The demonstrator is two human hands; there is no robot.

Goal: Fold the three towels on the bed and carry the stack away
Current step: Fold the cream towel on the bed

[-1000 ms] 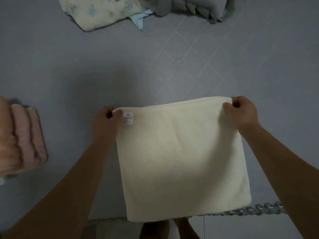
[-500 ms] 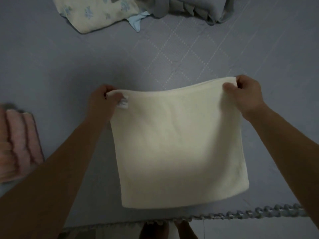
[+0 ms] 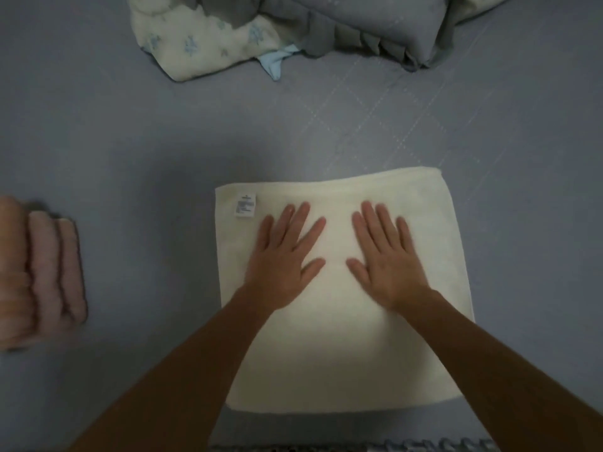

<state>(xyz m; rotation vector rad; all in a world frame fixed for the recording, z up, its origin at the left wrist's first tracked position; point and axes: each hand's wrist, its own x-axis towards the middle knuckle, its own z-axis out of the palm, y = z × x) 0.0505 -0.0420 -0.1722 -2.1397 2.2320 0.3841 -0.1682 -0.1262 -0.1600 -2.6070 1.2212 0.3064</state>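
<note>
A cream towel (image 3: pixel 342 353), folded into a rough square, lies flat on the grey-blue bed (image 3: pixel 130 141). Its white label (image 3: pixel 245 205) shows at the far left corner. My left hand (image 3: pixel 285 259) rests palm down on the towel's middle, fingers spread. My right hand (image 3: pixel 386 257) lies flat beside it, also spread, holding nothing. A folded pink towel stack (image 3: pixel 42 272) sits at the left edge of the view, partly cut off.
A crumpled white cloth with blue flowers (image 3: pixel 202 37) and a grey ruffled pillow or quilt (image 3: pixel 359 24) lie at the far side of the bed. The bed's trimmed near edge (image 3: pixel 359 446) runs along the bottom.
Both hands let go of the cream towel's top corners after laying it down. They now press flat on its middle.
</note>
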